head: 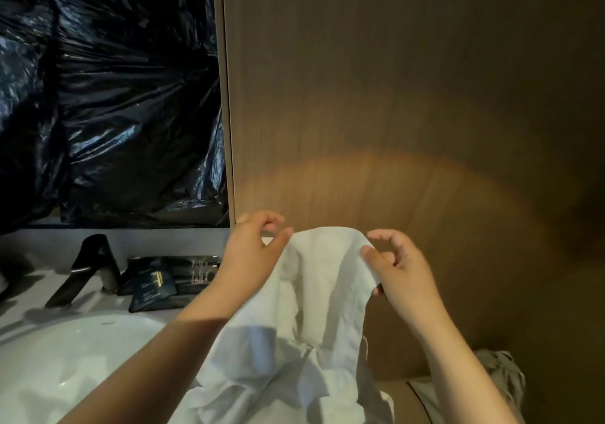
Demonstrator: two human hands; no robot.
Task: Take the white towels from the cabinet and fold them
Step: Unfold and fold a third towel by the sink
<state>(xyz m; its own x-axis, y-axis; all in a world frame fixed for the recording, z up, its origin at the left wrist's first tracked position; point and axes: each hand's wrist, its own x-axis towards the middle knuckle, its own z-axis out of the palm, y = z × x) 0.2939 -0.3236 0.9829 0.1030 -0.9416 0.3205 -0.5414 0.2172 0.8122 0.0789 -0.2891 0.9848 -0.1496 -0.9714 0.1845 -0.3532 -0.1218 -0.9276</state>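
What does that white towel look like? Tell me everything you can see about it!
The white towel looks like soft, thin cloth, plain with no pattern. It is unfolded and wrinkly. The left hand and the right hand each pinch its top edge, holding it up in front of a brown wooden panel. The rest hangs down and bunches in folds at the bottom, beside a white sink.

Dim, warm glow on wood panel (376,175) — edges dark, slightly soft.

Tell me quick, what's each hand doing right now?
Left hand: pinches the white towel by its top edge.
Right hand: pinches the same edge.
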